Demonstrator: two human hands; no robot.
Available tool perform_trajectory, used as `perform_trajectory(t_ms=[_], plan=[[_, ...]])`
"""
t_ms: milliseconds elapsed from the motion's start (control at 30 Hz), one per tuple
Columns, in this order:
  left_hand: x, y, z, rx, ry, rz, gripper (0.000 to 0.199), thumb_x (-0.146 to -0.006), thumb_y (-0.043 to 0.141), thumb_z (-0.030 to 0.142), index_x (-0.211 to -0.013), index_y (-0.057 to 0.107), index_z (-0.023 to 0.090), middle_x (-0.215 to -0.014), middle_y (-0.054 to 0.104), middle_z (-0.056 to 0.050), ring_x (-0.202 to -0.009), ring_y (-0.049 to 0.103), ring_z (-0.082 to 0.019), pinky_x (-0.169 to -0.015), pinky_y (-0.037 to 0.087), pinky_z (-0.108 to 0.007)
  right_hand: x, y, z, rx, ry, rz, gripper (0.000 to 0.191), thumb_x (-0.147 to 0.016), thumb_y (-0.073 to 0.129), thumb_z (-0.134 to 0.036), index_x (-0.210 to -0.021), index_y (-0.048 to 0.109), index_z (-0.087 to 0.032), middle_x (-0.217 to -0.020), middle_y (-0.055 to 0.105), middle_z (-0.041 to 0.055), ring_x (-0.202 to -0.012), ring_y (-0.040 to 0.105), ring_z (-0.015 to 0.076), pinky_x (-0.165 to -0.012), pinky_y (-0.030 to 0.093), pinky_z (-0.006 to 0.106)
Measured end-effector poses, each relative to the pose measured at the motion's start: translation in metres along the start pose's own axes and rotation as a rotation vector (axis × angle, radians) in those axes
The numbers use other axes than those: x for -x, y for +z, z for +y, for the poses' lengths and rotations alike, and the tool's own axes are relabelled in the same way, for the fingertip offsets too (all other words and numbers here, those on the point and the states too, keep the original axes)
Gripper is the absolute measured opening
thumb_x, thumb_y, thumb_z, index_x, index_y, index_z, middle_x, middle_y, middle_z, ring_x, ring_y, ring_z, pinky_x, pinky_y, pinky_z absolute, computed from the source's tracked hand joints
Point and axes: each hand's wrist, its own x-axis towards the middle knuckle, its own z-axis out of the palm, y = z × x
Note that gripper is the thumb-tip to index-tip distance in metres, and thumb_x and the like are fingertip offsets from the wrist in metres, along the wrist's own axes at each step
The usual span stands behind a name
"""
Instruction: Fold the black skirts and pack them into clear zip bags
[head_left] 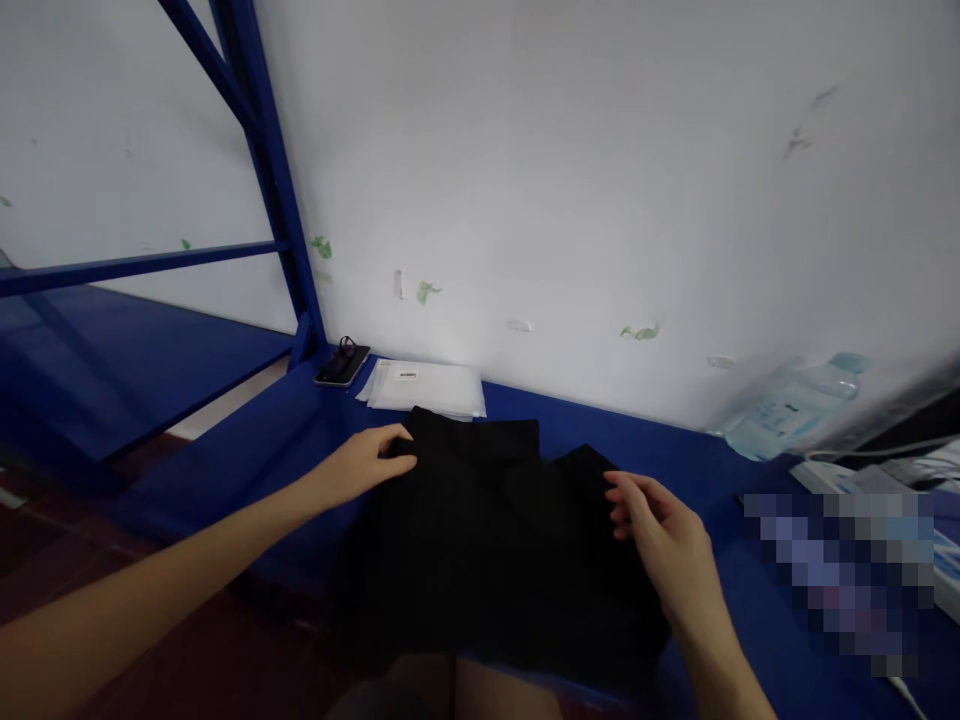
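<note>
A black cloth garment (495, 540) lies spread over the blue table (622, 415) and hangs over its front edge above my legs. My left hand (373, 462) is at the garment's upper left edge, thumb and fingers apart, with the fingertips touching the cloth. At the right side, my right hand (656, 515) has its thumb and fingertips close together at the garment's upper right corner; whether cloth is between them is hard to make out. Behind the garment sits a stack of white plastic packets (431, 388) with a small label.
A dark phone (343, 366) rests at the back left by a blue metal frame (274, 180). A clear bottle (795, 405) leans by the wall at the right, near a white power strip (832, 480) and cables.
</note>
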Motion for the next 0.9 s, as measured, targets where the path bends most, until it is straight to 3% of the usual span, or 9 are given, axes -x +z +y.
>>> perform_trajectory(t_ms=[67, 167, 300, 467, 533, 600, 733, 833, 900], plan=[[-0.008, -0.002, -0.007, -0.021, -0.026, 0.004, 0.028, -0.077, 0.059, 0.044, -0.091, 0.063, 0.02, -0.079, 0.065, 0.0, -0.08, 0.063, -0.024, -0.07, 0.046, -0.03, 0.009, 0.01, -0.002, 0.122, -0.156, 0.017, 0.044, -0.083, 0.055, -0.057, -0.101, 0.067, -0.019, -0.087, 0.069, 0.0073, -0.075, 0.064, 0.0213, -0.067, 0.053, 0.035], [-0.012, 0.002, -0.019, -0.043, -0.043, -0.011, 0.03, -0.077, 0.058, 0.044, -0.096, 0.064, 0.021, -0.078, 0.063, 0.001, -0.077, 0.062, -0.023, -0.068, 0.044, -0.029, 0.028, 0.039, -0.01, 0.314, -0.483, -0.099, 0.052, -0.078, 0.065, -0.054, -0.118, 0.061, -0.02, -0.109, 0.067, 0.0107, -0.101, 0.061, 0.0286, -0.086, 0.05, 0.044], [-0.009, 0.005, -0.028, -0.077, -0.036, 0.02, 0.037, -0.078, 0.058, 0.045, -0.108, 0.063, 0.024, -0.071, 0.057, 0.004, -0.073, 0.058, -0.021, -0.067, 0.042, -0.029, 0.032, 0.056, -0.013, 0.498, -0.611, -0.122, 0.028, -0.088, 0.053, -0.037, -0.105, 0.065, -0.018, -0.099, 0.069, 0.0114, -0.094, 0.061, 0.0295, -0.084, 0.048, 0.047], [-0.002, 0.004, -0.033, -0.053, 0.003, 0.016, 0.037, -0.083, 0.055, 0.044, -0.113, 0.059, 0.024, -0.082, 0.065, 0.002, -0.079, 0.062, -0.021, -0.073, 0.046, -0.03, 0.006, 0.001, 0.004, 0.546, -0.239, 0.226, 0.034, -0.084, 0.047, -0.041, -0.103, 0.063, -0.017, -0.082, 0.069, 0.0113, -0.077, 0.066, 0.0319, -0.069, 0.05, 0.046], [-0.001, 0.004, -0.034, -0.045, 0.024, 0.015, 0.037, -0.083, 0.055, 0.043, -0.115, 0.058, 0.025, -0.091, 0.068, 0.001, -0.084, 0.063, -0.022, -0.077, 0.047, -0.031, 0.0, -0.023, 0.012, 0.622, -0.242, 0.38, 0.039, -0.082, 0.045, -0.039, -0.108, 0.06, -0.014, -0.088, 0.069, 0.0144, -0.081, 0.064, 0.0351, -0.07, 0.049, 0.048], [0.0, 0.003, -0.033, -0.089, 0.079, 0.051, 0.035, -0.083, 0.057, 0.043, -0.115, 0.06, 0.026, -0.103, 0.068, 0.0, -0.088, 0.062, -0.022, -0.08, 0.046, -0.032, 0.0, -0.034, 0.014, 0.674, -0.381, 0.43, 0.039, -0.083, 0.043, -0.036, -0.108, 0.061, -0.012, -0.094, 0.068, 0.0166, -0.088, 0.062, 0.0352, -0.076, 0.049, 0.05], [-0.004, 0.002, -0.03, -0.215, 0.207, 0.151, 0.023, -0.083, 0.059, 0.038, -0.101, 0.067, 0.026, -0.106, 0.068, 0.0, -0.091, 0.061, -0.022, -0.082, 0.046, -0.034, 0.004, -0.01, 0.007, 0.634, -0.662, 0.146, 0.03, -0.091, 0.046, -0.037, -0.104, 0.065, -0.018, -0.1, 0.069, 0.0117, -0.099, 0.059, 0.0297, -0.088, 0.048, 0.046], [-0.008, 0.002, -0.029, -0.224, 0.209, 0.186, 0.028, -0.082, 0.059, 0.035, -0.108, 0.064, 0.026, -0.097, 0.069, -0.001, -0.089, 0.063, -0.022, -0.084, 0.048, -0.036, 0.001, 0.021, 0.0, 0.62, -0.727, -0.09, 0.027, -0.09, 0.056, -0.035, -0.111, 0.063, -0.019, -0.106, 0.07, 0.0103, -0.111, 0.055, 0.0311, -0.094, 0.045, 0.049], [-0.008, 0.002, -0.028, -0.228, 0.215, 0.223, 0.032, -0.083, 0.058, 0.033, -0.114, 0.062, 0.026, -0.095, 0.068, -0.001, -0.092, 0.063, -0.022, -0.088, 0.048, -0.039, -0.003, 0.035, -0.004, 0.65, -0.732, -0.167, 0.02, -0.087, 0.058, -0.027, -0.104, 0.065, -0.019, -0.097, 0.071, 0.0094, -0.104, 0.059, 0.0308, -0.091, 0.047, 0.049]])
